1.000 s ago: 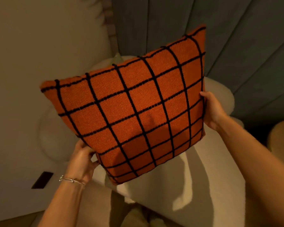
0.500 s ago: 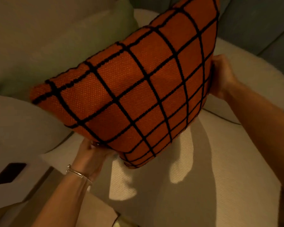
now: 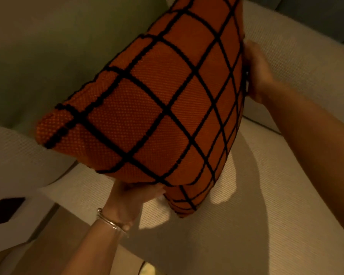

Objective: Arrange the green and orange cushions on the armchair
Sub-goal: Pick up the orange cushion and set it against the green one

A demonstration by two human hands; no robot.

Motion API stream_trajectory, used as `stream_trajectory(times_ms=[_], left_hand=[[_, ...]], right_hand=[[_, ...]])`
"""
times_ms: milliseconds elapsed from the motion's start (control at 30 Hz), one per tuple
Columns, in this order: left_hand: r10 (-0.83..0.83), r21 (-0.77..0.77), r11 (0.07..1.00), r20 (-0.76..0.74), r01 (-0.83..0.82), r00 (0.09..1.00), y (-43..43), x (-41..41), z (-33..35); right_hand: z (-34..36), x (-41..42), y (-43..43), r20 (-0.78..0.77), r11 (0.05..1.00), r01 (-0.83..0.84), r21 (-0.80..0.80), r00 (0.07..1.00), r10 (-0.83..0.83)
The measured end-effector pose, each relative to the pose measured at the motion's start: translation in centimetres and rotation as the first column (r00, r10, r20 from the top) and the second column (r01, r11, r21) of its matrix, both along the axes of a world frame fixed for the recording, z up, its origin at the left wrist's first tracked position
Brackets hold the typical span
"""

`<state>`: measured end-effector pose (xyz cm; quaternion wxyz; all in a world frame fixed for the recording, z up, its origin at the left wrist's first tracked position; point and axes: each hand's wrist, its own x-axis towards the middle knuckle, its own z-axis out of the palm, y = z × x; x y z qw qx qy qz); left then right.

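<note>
No text, label, brand or number can be read anywhere in this view

Warm, dim light fills the scene, leaving soft-edged bright patches [image 3: 222, 187] on pale woven upholstery in the lower middle of the frame. At the lower left stands a white, flat-topped piece of furniture [image 3: 10, 237], its kind unclear, with a dark rectangular object [image 3: 5, 209] lying on it. Beside it a strip of tan floor [image 3: 54, 235] shows, blurred. In the upper right corner a grey-blue panelled wall surface [image 3: 316, 14] sits in shadow.
</note>
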<state>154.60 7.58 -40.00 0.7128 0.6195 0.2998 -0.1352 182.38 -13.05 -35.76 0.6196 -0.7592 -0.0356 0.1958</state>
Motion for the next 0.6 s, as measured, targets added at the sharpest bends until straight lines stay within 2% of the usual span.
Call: stream_trajectory(times_ms=[67, 167, 233, 400, 500, 600], left_hand=[[0.046, -0.008, 0.999, -0.026, -0.046, 0.999, 0.0, -0.3, -0.8], [0.108, 0.053, 0.993, 0.02, -0.109, 0.994, 0.5, -0.9, -0.8], [0.032, 0.141, 0.989, 0.103, -0.046, 0.994, 0.8, -1.0, -0.6], [0.002, 0.085, 0.996, 0.089, -0.009, 0.996, 0.6, -0.8, -0.8], [-0.038, 0.117, 0.992, -0.009, 0.038, 0.999, -0.3, -0.9, -1.0], [-0.039, 0.045, 0.998, -0.013, 0.039, 0.999, -1.0, -0.8, -1.6]], right_hand=[[-0.4, -0.1, 0.7, 0.063, 0.998, -0.058, -0.033, 0.996, 0.06], [-1.2, -0.5, 0.5, 0.053, 0.996, -0.087, -0.015, 0.995, 0.088], [-1.4, -0.7, -0.2, 0.014, 0.993, -0.104, 0.048, 0.995, 0.104], [-2.7, -1.4, -0.4, 0.054, 0.993, -0.114, 0.017, 0.992, 0.113], [-2.4, -1.7, -1.3, 0.055, 0.993, -0.115, 0.002, 0.992, 0.115], [-2.2, -1.9, -2.8, 0.05, 0.995, -0.104, -0.008, 0.993, 0.104]])
